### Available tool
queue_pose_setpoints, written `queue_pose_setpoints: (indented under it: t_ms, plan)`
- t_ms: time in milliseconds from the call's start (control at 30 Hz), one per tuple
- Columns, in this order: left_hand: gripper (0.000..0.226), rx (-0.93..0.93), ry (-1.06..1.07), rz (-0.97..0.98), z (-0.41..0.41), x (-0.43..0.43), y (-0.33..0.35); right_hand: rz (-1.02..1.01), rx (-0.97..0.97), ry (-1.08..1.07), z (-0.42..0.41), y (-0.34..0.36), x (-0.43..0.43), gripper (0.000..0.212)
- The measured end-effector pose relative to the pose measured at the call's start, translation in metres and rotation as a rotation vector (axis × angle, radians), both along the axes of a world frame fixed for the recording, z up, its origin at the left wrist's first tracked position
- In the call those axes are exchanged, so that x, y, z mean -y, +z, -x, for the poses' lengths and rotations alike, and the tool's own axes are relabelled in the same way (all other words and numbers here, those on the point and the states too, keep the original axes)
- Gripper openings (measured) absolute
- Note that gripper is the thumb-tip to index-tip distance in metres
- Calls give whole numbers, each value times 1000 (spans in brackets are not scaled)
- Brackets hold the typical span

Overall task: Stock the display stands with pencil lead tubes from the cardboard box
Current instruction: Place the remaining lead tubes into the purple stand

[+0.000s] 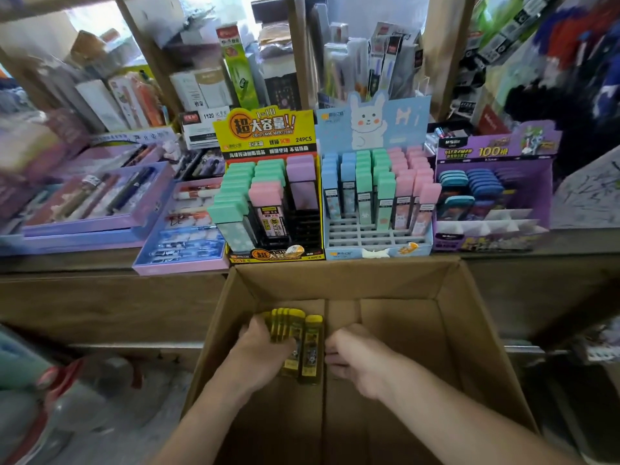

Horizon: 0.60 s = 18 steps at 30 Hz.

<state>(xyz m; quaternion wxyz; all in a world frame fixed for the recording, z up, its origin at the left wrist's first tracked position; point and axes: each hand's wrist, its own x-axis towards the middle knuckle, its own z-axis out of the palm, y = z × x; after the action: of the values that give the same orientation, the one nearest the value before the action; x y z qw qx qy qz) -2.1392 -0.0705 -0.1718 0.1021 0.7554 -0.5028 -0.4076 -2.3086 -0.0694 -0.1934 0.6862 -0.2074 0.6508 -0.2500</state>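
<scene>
Both my hands reach down into an open cardboard box (446, 330). My left hand (265, 350) grips a bunch of yellow-capped pencil lead tubes (285, 325). One more yellow-capped tube (312, 350) lies on the box floor between my hands. My right hand (355, 359) hangs beside that tube with curled fingers and holds nothing that I can see. On the counter behind the box stand a yellow display stand (268, 129), partly filled with green, pink and purple tubes, and a blue bunny stand (372, 236) with empty front slots.
A purple display stand (493, 196) with blue cases sits to the right. Purple trays of pens (97, 226) lie on the counter's left. Shelves of packaged stationery (208, 85) rise behind. A blurred red and white object (57, 397) is low on the left.
</scene>
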Motion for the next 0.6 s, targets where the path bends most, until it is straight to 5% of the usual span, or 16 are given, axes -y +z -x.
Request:
queue_pose_setpoints:
  t_ms: [200,500,600]
  plan:
    - [29,-197,76,-34,0,4,-5,16,6,13,-1,-3,0,12]
    - [60,-242,108,-49,3,6,-16,11,15,29,4,2,-1,7]
    - [39,-278,139,-39,11,6,-19,24,-17,28,4,2,-1,13]
